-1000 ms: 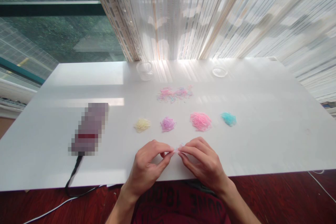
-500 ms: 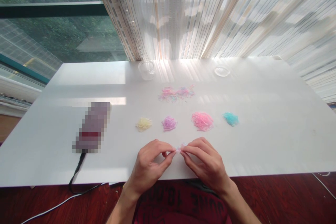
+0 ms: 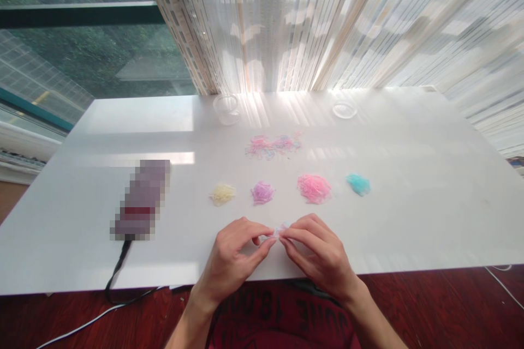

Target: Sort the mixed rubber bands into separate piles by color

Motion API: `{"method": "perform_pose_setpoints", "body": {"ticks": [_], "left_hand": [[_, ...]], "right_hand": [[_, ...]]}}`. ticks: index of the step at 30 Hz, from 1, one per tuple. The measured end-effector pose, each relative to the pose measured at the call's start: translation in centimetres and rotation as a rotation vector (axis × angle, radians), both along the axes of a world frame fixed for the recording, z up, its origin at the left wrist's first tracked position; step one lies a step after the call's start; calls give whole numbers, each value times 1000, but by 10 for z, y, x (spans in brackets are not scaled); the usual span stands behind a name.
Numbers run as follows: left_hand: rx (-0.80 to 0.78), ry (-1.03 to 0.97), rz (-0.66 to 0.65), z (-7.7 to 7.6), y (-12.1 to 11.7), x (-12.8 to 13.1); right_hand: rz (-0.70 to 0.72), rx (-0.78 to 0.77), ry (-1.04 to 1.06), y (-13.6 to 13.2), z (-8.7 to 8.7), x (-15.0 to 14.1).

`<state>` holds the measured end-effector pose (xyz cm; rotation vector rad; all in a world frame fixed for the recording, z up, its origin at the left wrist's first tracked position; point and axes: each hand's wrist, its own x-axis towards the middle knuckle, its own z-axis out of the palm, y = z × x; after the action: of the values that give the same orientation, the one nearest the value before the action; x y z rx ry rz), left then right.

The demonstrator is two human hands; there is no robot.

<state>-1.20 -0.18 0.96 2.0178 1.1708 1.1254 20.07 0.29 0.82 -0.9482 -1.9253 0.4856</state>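
Near the table's front edge, my left hand [image 3: 239, 251] and my right hand [image 3: 317, 248] meet almost fingertip to fingertip. Between them is a small bunch of pale pinkish-lilac strands [image 3: 281, 228], partly hidden by the fingers. Both hands are closed in a thumb-and-finger pinch on these thin strands. Just beyond lie separate heaps of short thin pieces: a yellow pile [image 3: 222, 194], a purple pile [image 3: 262, 192], a larger pink pile [image 3: 314, 188] and a turquoise pile [image 3: 358, 184]. Farther back spreads a loose mixed-colour pile [image 3: 273, 145].
A clear plastic cup [image 3: 226, 109] and a clear round lid [image 3: 344, 110] stand at the back of the white table [image 3: 417, 202]. On the left lies a blurred-out phone-like object [image 3: 143, 199] with a black cable [image 3: 117, 267]. Curtains [image 3: 278, 22] hang behind.
The left thumb and finger have parted slightly, showing a bit more of the pale strands between them. The whole view has shifted a little; the piles look the same.
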Motion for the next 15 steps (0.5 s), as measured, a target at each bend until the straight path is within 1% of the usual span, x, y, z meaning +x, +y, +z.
{"method": "perform_pose_setpoints", "body": {"ticks": [8,15], "left_hand": [[18,1,-1,3,1,1],[26,2,-5,3,0,1]], "right_hand": [[16,-33,26,0,0,0],[14,-45,40,0,-1,0]]}}
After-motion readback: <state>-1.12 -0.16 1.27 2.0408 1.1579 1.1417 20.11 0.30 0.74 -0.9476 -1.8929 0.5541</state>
